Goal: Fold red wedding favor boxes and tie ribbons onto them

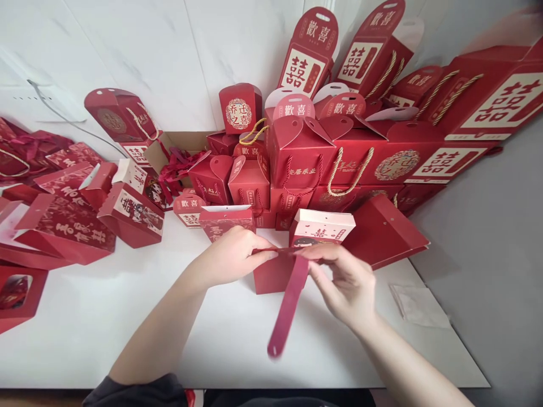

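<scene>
Between both hands stretches a dark red strip (289,305), flat like a strap, its long end hanging down and forward with a small pale slit near the rounded tip. My left hand (229,257) is closed, pinching the strip's other end between thumb and fingers. My right hand (350,282) pinches it at the bend where the long end drops. Just behind the strip stands a red gift box (271,277) with its top partly hidden by my hands. A box with a white printed flap (324,224) rises behind it, and another red box (224,217) stands behind my left hand.
Stacked red gift boxes (297,147) with rope handles line the wall. More red boxes (80,226) stand at the left. A large red box (386,232) leans at the right, near a clear packet (419,305) on the white table (220,345). A cardboard carton (156,155) holds red ribbons.
</scene>
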The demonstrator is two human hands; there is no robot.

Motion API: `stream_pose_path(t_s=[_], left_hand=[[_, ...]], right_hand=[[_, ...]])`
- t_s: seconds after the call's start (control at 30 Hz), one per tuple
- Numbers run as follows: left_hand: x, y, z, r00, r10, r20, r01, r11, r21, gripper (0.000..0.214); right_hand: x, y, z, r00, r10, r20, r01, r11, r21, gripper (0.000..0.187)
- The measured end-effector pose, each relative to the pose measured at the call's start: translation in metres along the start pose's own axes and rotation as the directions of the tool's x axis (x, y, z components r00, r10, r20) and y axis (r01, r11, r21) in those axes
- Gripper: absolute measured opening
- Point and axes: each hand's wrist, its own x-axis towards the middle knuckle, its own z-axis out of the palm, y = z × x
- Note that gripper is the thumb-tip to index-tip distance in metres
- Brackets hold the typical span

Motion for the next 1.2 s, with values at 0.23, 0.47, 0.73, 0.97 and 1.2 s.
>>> stream_pose_path(t_s=[0.23,0.47,0.73,0.97,1.2], left_hand=[[-0.004,0.003,0.003,0.999,0.019,0.039,-0.023,0.993,0.120,0.030],[-0.008,0.004,0.003,0.997,0.026,0.078,-0.039,0.983,0.177,0.027],[-0.009,0.004,0.005,0.995,0.027,0.091,-0.045,0.979,0.200,0.028],[-0.010,0.006,0.001,0.994,0.070,0.083,-0.083,0.983,0.163,0.022],[-0.001,0.006,0.005,0.997,0.071,0.007,-0.071,0.989,0.127,0.021]], right_hand=[[-0.029,0.004,0.027,0.957,0.281,0.071,-0.290,0.934,0.210,0.010],[-0.029,0.000,0.026,0.965,0.239,0.105,-0.250,0.962,0.108,0.011],[-0.026,-0.003,0.022,0.986,0.146,0.085,-0.132,0.980,-0.151,0.013],[-0.017,-0.003,0.013,0.997,-0.083,-0.006,0.070,0.875,-0.479,0.010],[-0.016,0.002,0.015,0.992,0.122,0.005,-0.121,0.987,-0.110,0.010]])
